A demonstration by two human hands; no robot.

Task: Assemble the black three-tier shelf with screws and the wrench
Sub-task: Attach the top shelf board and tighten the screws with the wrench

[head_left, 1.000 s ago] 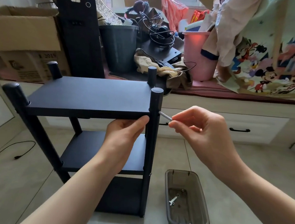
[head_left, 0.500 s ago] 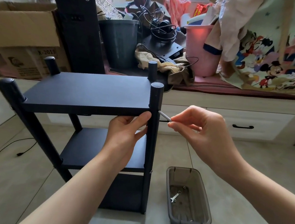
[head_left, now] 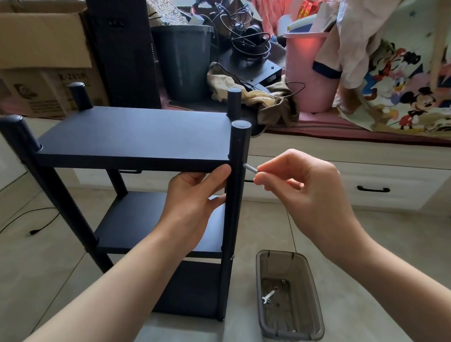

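The black three-tier shelf [head_left: 135, 134] stands upright on the floor tiles. My left hand [head_left: 192, 203] grips the front right post [head_left: 233, 212] just under the top board, thumb against the board's edge. My right hand [head_left: 303, 193] pinches a silver screw [head_left: 250, 168] whose tip sits in the side of that post at top-board height. A small silver wrench [head_left: 268, 297] lies in the grey plastic tray [head_left: 316, 302] on the floor, right of the shelf, with a few small bits of hardware.
A low white cabinet with a black drawer handle [head_left: 372, 189] runs behind the shelf, piled with a cardboard box [head_left: 38, 37], a black computer tower [head_left: 118, 43], a dark bin [head_left: 182, 59] and a pink bucket [head_left: 305, 69]. A black cable [head_left: 11, 232] trails on the floor at left.
The view has shifted slightly. My left thumb has moved up against the top board's edge. My right hand stays at the post with the screw.
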